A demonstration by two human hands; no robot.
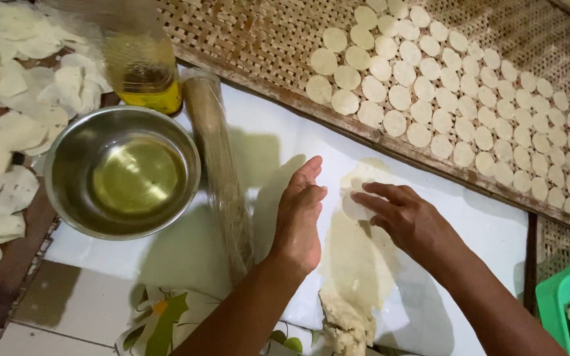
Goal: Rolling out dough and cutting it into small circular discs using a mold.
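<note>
On plastic, dough strip (354,257) runs lengthwise.

Bowl (121,173) left of dough sheet (357,257); woven tray (265,39) behind.

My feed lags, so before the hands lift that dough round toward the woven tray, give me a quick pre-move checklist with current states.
1. Right hand on the cut dough round: ok, fingertips touch it.
2. Round fully free of the rolled dough sheet: cannot tell, its edge is hidden under the fingers.
3. Left hand steadying: ok, it rests flat on the white plastic sheet beside the dough.
4. Free space on the woven tray: ok, bare weave left of the laid-out rounds.
5. Oil in the steel bowl: ok, present.
6. Rolling pin out of the way: ok, lying left of the hands.
</note>
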